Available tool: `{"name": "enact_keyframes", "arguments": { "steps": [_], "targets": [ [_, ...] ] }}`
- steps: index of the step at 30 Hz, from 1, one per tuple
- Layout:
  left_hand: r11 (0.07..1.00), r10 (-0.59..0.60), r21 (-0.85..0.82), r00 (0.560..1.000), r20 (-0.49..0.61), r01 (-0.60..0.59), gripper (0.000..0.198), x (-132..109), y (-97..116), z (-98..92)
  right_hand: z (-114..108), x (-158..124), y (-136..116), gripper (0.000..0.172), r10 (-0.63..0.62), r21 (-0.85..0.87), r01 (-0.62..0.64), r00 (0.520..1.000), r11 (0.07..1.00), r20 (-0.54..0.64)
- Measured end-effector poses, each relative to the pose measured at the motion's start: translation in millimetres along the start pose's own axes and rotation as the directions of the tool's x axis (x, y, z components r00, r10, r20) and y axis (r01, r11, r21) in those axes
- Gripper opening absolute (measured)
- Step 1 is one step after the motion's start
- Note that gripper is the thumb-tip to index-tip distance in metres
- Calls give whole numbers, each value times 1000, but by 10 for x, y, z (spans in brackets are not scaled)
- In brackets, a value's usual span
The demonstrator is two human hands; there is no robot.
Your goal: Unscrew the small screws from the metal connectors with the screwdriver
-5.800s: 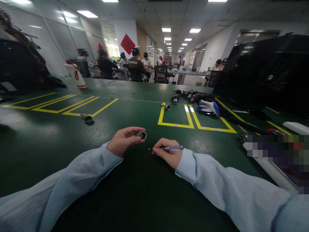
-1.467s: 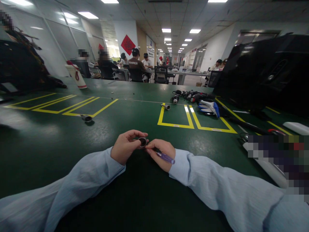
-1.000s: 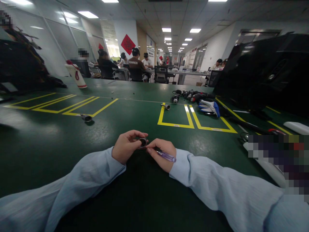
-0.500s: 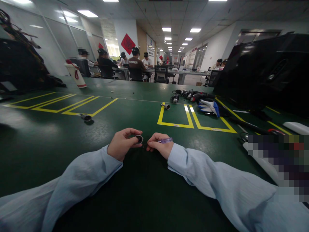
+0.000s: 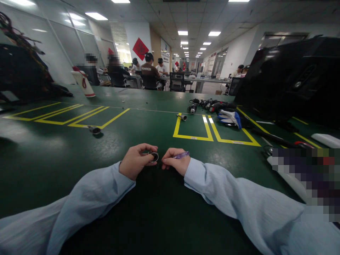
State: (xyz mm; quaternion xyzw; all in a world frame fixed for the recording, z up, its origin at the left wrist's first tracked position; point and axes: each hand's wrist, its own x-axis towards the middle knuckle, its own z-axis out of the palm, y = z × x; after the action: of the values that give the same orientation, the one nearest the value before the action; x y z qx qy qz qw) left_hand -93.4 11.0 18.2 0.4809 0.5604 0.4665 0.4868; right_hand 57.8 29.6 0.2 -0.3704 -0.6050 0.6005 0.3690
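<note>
My left hand (image 5: 137, 160) is closed around a small round metal piece (image 5: 154, 157) with a dark hollow, its ringed opening turned toward my right hand. A purple, partly see-through pen-like tool (image 5: 181, 155) is held in my right hand (image 5: 174, 161), its back end sticking out above the thumb side. The tip of that tool is too small to make out. Both hands hover close together over the green tabletop (image 5: 156, 219), with a narrow gap between them. Two metal cup-shaped fittings lie further off: one (image 5: 95, 130) to the left, one (image 5: 182, 117) ahead on the right.
Yellow tape rectangles (image 5: 193, 138) mark the table. Dark tools and cables (image 5: 209, 105) and a blue-and-white glove (image 5: 230, 118) lie at the right. A white container (image 5: 84, 83) stands at the back left, and a large black case (image 5: 289, 74) at the right. Several people sit beyond.
My left hand has shifted slightly down and right, and the metal piece is turned a little with it. My right hand has moved slightly lower, still holding the purple tool.
</note>
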Motion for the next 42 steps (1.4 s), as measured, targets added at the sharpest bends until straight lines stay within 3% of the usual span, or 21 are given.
{"name": "enact_keyframes", "arguments": {
  "steps": [21,42],
  "targets": [
    [998,-29,-54,999,45,31,25,-46,48,36,-50,-14,-15,17,-1,-65,2,1000,998,16],
    [998,-52,47,994,97,48,19,-80,69,45,-1,-31,22,16,-43,-79,47,998,996,52]
  ]
}}
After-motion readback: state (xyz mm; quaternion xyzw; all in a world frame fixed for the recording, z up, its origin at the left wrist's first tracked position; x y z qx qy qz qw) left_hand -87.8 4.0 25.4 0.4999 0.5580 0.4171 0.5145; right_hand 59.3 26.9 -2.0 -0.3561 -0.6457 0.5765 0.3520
